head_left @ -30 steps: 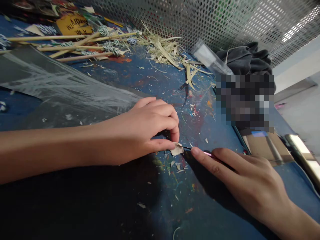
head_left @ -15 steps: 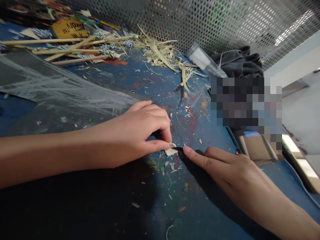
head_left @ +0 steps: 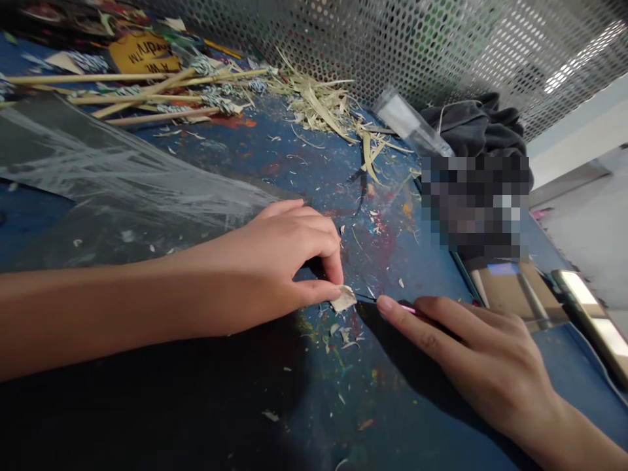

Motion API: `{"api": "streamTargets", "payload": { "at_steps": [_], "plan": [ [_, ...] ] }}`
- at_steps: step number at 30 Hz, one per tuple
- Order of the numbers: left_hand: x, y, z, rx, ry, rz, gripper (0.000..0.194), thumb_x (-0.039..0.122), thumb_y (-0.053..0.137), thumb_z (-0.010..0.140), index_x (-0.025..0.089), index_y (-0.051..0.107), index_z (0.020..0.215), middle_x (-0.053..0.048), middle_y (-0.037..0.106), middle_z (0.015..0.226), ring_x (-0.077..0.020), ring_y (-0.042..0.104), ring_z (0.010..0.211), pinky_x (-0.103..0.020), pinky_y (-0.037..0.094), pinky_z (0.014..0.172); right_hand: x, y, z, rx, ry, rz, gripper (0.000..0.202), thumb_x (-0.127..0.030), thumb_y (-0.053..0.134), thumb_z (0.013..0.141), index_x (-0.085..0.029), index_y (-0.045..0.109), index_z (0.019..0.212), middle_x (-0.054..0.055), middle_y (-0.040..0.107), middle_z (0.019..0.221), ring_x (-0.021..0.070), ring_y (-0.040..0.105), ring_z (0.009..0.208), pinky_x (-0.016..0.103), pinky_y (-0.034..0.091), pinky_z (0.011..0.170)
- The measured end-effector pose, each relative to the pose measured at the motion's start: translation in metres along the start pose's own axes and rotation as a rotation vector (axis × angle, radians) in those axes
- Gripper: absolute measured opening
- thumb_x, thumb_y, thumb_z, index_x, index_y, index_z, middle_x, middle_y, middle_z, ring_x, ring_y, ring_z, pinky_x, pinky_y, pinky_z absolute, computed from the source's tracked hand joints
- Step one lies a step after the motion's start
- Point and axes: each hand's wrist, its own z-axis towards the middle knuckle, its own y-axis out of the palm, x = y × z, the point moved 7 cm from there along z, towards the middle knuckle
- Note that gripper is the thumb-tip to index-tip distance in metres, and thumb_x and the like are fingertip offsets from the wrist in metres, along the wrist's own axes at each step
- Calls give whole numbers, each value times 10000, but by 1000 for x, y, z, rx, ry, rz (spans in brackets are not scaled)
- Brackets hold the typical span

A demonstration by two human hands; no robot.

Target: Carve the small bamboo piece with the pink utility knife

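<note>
Tabletop (head_left: 417,425): one tool (head_left: 408,309), one pinched scrap (head_left: 346,298)

Two bare hands: one left hand (head_left: 299,245), one right hand (head_left: 490,353). One pale chip (head_left: 344,299), one slim tool (head_left: 408,309). Sticks (head_left: 88,78)? At least four, they overlap lol. One scratched grey sheet (head_left: 147,173), one clear plastic packet (head_left: 412,122), one perforated metal panel (head_left: 373,52). Shavings (head_left: 321,108): way too many to count.

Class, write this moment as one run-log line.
left hand: pinches small cream piece | right hand: holds slim dark-tipped pink tool | below: paint-stained blue tabletop
</note>
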Motion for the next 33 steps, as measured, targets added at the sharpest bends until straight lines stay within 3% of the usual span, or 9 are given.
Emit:
{"api": "streamTargets", "payload": {
  "at_steps": [8, 14, 21, 29, 33],
  "plan": [
    [0, 1, -2, -6, 13, 10, 136, 341, 647, 857, 253, 644, 754, 38, 640, 894, -186, 571, 1031, -457, 112, 1182, -4, 2, 1, -109, 10, 111, 550, -113, 294, 983, -268, 320, 1510, 14, 673, 877, 125, 573, 548, 270, 401, 454],
    [-1, 2, -2, -35, 15, 14, 143, 320, 632, 872, 243, 630, 751, 33, 632, 911, -185, 557, 1021, -453, 102, 1174, 2, 6, 3, -187, 128, 251, 576, -67, 310, 977, -347, 358, 1477, -34, 602, 786, 88, 591, 557, 206, 434, 513],
    [4, 0, 1, -67, 67, 5, 155, 315, 618, 878, 236, 633, 746, 27, 635, 901, -190, 549, 1009, -456, 121, 1149, 8, 3, 13, -201, 100, 261, 500, -83, 369, 971, -287, 479, 1413, -24, 585, 770, 94, 585, 574, 201, 412, 525],
    [4, -2, -1, -47, 76, -6, 134, 295, 623, 875, 240, 625, 753, 34, 654, 879, -188, 560, 1038, -459, 91, 1166, 8, -1, 18, -207, -34, 153, 533, -63, 280, 965, -228, 452, 1442, -22, 545, 763, 87, 482, 477, 223, 339, 461],
    [2, -2, -2, -28, 86, -9, 132, 303, 633, 867, 238, 627, 752, 31, 654, 876, -186, 569, 1016, -455, 115, 1165, 10, 0, 19, -254, -34, 143, 521, -90, 298, 976, -238, 443, 1454, -19, 541, 763, 84, 485, 476, 217, 345, 464]
  ]
}}
